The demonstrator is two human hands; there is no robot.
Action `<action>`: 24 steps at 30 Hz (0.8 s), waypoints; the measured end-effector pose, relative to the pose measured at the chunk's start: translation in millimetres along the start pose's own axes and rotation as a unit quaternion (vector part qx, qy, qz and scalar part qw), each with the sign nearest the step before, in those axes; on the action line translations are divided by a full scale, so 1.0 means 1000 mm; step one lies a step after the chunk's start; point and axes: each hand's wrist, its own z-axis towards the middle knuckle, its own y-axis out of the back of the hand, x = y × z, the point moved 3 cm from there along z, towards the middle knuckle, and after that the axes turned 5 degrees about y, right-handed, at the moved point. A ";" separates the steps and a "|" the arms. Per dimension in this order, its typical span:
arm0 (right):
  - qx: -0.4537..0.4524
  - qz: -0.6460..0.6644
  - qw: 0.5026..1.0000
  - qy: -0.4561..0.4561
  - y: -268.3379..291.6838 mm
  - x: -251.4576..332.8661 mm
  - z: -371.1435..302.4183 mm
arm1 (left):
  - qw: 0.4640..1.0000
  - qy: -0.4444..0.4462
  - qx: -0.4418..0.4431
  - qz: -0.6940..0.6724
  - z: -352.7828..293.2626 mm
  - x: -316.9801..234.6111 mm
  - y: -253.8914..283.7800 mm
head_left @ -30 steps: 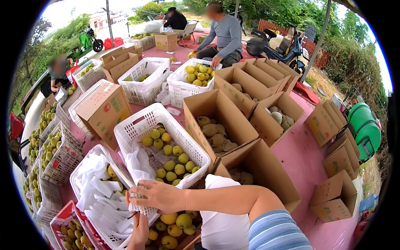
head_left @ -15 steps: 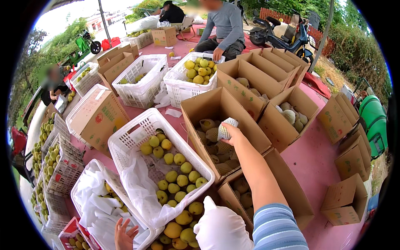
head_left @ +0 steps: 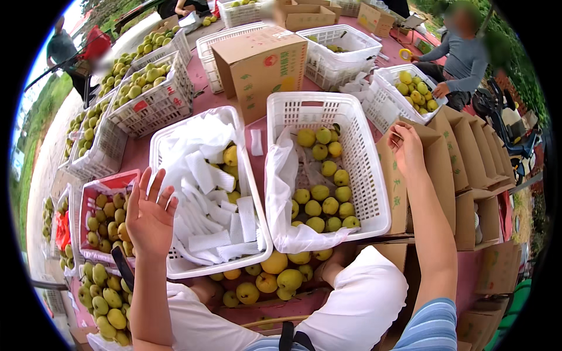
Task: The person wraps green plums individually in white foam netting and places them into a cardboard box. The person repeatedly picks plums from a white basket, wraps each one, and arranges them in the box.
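Observation:
My left hand (head_left: 153, 217) is raised with fingers spread and holds nothing, beside a white crate (head_left: 241, 175) of white foam net sleeves (head_left: 208, 241) and yellow pears (head_left: 231, 155). My right hand (head_left: 405, 147), fingers loosely curled and nothing visible in them, is over the edge of a cardboard carton (head_left: 391, 190). Between my hands, right of the sleeves, stands another white crate (head_left: 374, 202). Its thin white liner (head_left: 280, 187) is bunched along the left side, and round yellow-green pears (head_left: 319, 193) lie inside. The carton's contents are hidden from this angle.
More pears (head_left: 266, 282) lie by my legs. A pink crate (head_left: 105, 186) and full white crates (head_left: 153, 111) stand left. A closed carton (head_left: 263, 73) sits ahead. Folded-open cartons (head_left: 468, 146) line the right. A person (head_left: 459, 58) sits far right by a crate (head_left: 380, 108).
My view has turned left. The net-sleeved pear is no longer in my right hand, which has come away from inside the carton. My left hand has risen beside the sleeve crate.

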 end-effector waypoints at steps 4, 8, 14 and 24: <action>0.468 -0.239 0.850 -0.026 -0.198 -0.043 -0.097 | 0.987 -0.082 -0.085 -0.109 -0.013 -0.050 0.042; 0.669 -0.507 0.534 0.104 -0.285 -0.153 -0.173 | 0.972 -0.072 -0.157 -0.157 -0.024 -0.061 0.057; 0.375 -0.604 0.703 0.007 -0.286 -0.325 -0.214 | 0.966 -0.077 -0.179 -0.168 -0.034 -0.065 0.061; 0.344 -0.309 0.884 0.074 -0.291 -0.141 -0.177 | 0.979 -0.023 -0.203 -0.003 -0.035 -0.031 0.027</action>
